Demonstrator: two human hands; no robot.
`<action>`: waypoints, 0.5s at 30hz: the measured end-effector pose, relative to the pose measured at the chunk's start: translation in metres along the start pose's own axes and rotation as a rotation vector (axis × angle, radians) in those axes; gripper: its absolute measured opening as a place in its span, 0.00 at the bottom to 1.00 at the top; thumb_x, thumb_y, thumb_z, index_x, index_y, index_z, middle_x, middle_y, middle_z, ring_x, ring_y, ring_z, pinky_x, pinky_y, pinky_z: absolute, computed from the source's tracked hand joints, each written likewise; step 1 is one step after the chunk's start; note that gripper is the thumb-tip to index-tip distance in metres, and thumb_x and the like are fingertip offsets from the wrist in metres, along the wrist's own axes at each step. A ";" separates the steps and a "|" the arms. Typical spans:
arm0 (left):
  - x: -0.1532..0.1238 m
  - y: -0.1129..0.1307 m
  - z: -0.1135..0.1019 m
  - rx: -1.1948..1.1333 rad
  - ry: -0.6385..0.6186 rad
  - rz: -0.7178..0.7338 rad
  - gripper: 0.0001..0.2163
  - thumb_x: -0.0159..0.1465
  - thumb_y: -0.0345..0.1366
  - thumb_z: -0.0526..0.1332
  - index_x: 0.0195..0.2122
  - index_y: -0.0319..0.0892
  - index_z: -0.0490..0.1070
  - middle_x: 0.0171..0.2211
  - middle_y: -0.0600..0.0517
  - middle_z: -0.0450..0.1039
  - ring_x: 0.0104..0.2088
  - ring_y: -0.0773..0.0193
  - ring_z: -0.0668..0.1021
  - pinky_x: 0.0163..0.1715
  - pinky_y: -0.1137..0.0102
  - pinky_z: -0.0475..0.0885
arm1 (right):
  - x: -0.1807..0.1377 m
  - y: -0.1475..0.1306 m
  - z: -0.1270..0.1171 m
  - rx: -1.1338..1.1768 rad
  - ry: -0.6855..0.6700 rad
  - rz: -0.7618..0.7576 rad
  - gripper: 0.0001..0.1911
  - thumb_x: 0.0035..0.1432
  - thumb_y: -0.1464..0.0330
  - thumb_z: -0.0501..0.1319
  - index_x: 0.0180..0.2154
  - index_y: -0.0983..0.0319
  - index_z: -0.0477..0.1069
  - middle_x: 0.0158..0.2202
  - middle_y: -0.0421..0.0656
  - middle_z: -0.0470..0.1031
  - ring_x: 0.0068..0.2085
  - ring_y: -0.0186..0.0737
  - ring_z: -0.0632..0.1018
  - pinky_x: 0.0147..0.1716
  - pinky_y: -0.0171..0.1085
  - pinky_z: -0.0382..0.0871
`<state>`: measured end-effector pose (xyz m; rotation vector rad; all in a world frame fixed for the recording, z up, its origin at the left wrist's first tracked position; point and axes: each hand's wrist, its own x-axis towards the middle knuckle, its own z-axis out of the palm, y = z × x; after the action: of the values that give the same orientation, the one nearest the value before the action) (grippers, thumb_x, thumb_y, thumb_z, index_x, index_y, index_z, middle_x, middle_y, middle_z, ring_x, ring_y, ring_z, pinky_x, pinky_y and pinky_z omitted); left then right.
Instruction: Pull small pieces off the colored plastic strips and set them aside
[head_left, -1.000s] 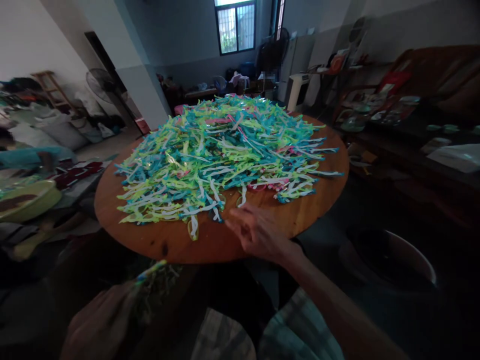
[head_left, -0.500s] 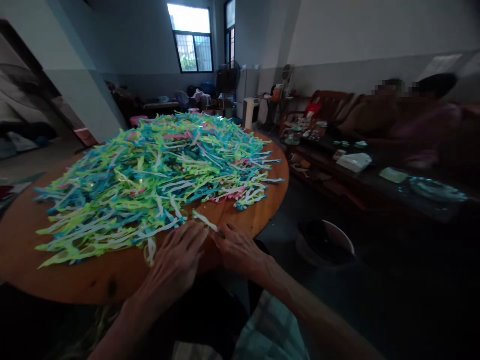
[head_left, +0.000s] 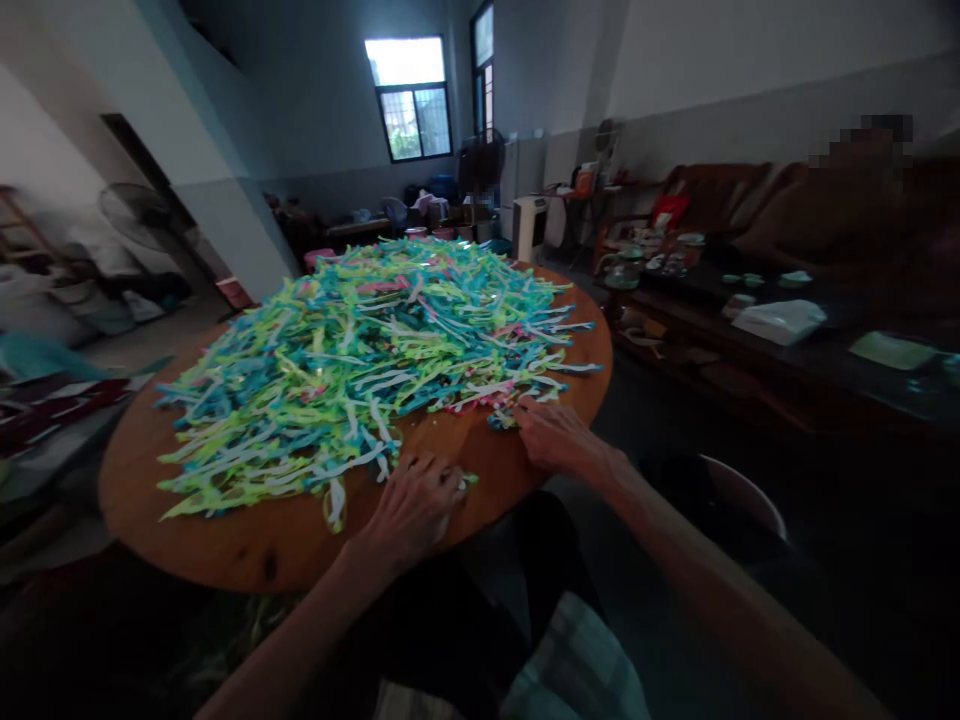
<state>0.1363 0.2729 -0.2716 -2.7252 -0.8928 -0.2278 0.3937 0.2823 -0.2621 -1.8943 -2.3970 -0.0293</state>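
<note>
A wide heap of thin yellow-green, blue, white and pink strips [head_left: 375,350], soft and knotted-looking, covers much of the round wooden table [head_left: 495,465]. My left hand [head_left: 421,500] rests at the near edge of the table, its fingers curled down over a small strip. Only that strip's white and green end [head_left: 469,480] shows beside the fingertips. My right hand [head_left: 553,432] is at the heap's right edge, fingers bent together against the blue and pink strips. Whatever its fingertips pinch is hidden.
A pale-rimmed bin [head_left: 750,490] stands on the floor right of the table. Beyond it, a dark low table [head_left: 802,375] carries a white packet [head_left: 780,320] and small cups, with a person seated behind. A standing fan [head_left: 135,215] is at left.
My hands have come apart. The right has moved away to the heap's right edge, while the left stays near the front with the strip's end under its fingers. The view has shifted.
</note>
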 end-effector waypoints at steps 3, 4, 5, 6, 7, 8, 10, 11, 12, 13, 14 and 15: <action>-0.006 0.003 0.007 -0.001 0.045 -0.037 0.08 0.68 0.30 0.57 0.46 0.40 0.72 0.41 0.45 0.74 0.44 0.56 0.75 0.47 0.59 0.70 | -0.008 -0.012 0.004 -0.038 0.036 -0.052 0.15 0.64 0.75 0.50 0.49 0.65 0.70 0.48 0.53 0.73 0.43 0.48 0.77 0.39 0.42 0.69; -0.009 0.005 0.009 0.001 0.056 -0.062 0.09 0.68 0.29 0.57 0.48 0.40 0.71 0.42 0.45 0.74 0.45 0.55 0.75 0.49 0.58 0.69 | -0.011 -0.017 0.006 -0.045 0.049 -0.065 0.16 0.64 0.76 0.50 0.50 0.64 0.69 0.47 0.52 0.73 0.43 0.48 0.77 0.38 0.42 0.69; -0.012 0.007 0.011 -0.001 0.061 -0.082 0.11 0.68 0.29 0.57 0.50 0.40 0.71 0.44 0.45 0.74 0.47 0.54 0.74 0.51 0.57 0.69 | -0.015 -0.021 0.008 -0.050 0.055 -0.081 0.17 0.62 0.77 0.51 0.50 0.64 0.69 0.47 0.52 0.73 0.43 0.48 0.77 0.38 0.42 0.69; -0.016 0.009 0.012 -0.006 0.062 -0.093 0.13 0.67 0.27 0.57 0.53 0.39 0.70 0.45 0.45 0.74 0.48 0.54 0.74 0.52 0.57 0.68 | -0.017 -0.025 0.010 -0.057 0.053 -0.098 0.17 0.60 0.78 0.52 0.49 0.64 0.69 0.47 0.52 0.73 0.43 0.48 0.77 0.38 0.41 0.69; -0.020 0.011 0.013 -0.014 0.059 -0.097 0.15 0.66 0.26 0.56 0.54 0.39 0.69 0.47 0.44 0.73 0.49 0.53 0.74 0.53 0.57 0.67 | -0.019 -0.030 0.011 -0.068 0.047 -0.114 0.17 0.58 0.79 0.54 0.49 0.65 0.69 0.47 0.53 0.73 0.43 0.48 0.77 0.38 0.41 0.69; -0.023 0.013 0.014 -0.026 0.054 -0.095 0.17 0.65 0.25 0.56 0.55 0.39 0.69 0.48 0.45 0.73 0.50 0.53 0.74 0.54 0.57 0.67 | -0.018 -0.036 0.011 -0.081 0.038 -0.123 0.17 0.57 0.79 0.55 0.48 0.65 0.69 0.47 0.53 0.73 0.42 0.47 0.77 0.37 0.41 0.69; -0.029 0.015 0.017 -0.051 0.047 -0.086 0.16 0.64 0.23 0.56 0.51 0.40 0.71 0.48 0.46 0.73 0.49 0.54 0.74 0.53 0.58 0.67 | -0.011 -0.050 0.008 -0.095 0.019 -0.123 0.15 0.58 0.78 0.55 0.47 0.66 0.70 0.46 0.54 0.74 0.40 0.46 0.78 0.36 0.40 0.69; -0.031 0.016 0.019 -0.056 0.056 -0.089 0.15 0.63 0.23 0.56 0.48 0.41 0.73 0.47 0.46 0.74 0.49 0.53 0.74 0.52 0.58 0.68 | -0.004 -0.060 0.005 -0.088 0.009 -0.128 0.13 0.60 0.77 0.55 0.46 0.65 0.71 0.45 0.54 0.74 0.39 0.46 0.78 0.35 0.40 0.69; -0.032 0.015 0.022 -0.058 0.073 -0.095 0.14 0.63 0.23 0.56 0.46 0.41 0.74 0.46 0.45 0.74 0.49 0.52 0.74 0.52 0.57 0.68 | 0.004 -0.071 0.000 -0.070 0.006 -0.139 0.12 0.61 0.76 0.55 0.45 0.65 0.72 0.44 0.54 0.75 0.39 0.46 0.78 0.35 0.39 0.69; -0.033 0.014 0.024 -0.063 0.101 -0.107 0.14 0.62 0.23 0.56 0.45 0.41 0.74 0.46 0.45 0.74 0.49 0.51 0.74 0.51 0.56 0.68 | 0.013 -0.083 -0.006 -0.040 0.008 -0.170 0.10 0.62 0.75 0.55 0.43 0.65 0.72 0.43 0.53 0.76 0.40 0.46 0.78 0.34 0.38 0.69; -0.032 0.012 0.027 -0.079 0.139 -0.116 0.14 0.62 0.23 0.56 0.45 0.41 0.74 0.47 0.44 0.74 0.49 0.50 0.73 0.51 0.56 0.68 | 0.023 -0.096 -0.013 -0.005 0.021 -0.214 0.09 0.63 0.73 0.56 0.43 0.65 0.73 0.43 0.53 0.76 0.41 0.46 0.78 0.34 0.38 0.69; -0.032 0.009 0.030 -0.104 0.178 -0.118 0.14 0.62 0.24 0.57 0.46 0.41 0.74 0.47 0.43 0.74 0.49 0.49 0.73 0.50 0.56 0.68 | 0.032 -0.109 -0.021 0.036 0.057 -0.268 0.09 0.62 0.72 0.57 0.44 0.65 0.72 0.44 0.53 0.76 0.42 0.46 0.78 0.34 0.38 0.69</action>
<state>0.1180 0.2573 -0.3087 -2.6942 -1.0167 -0.5456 0.2815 0.2870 -0.2349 -1.5227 -2.5744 -0.0560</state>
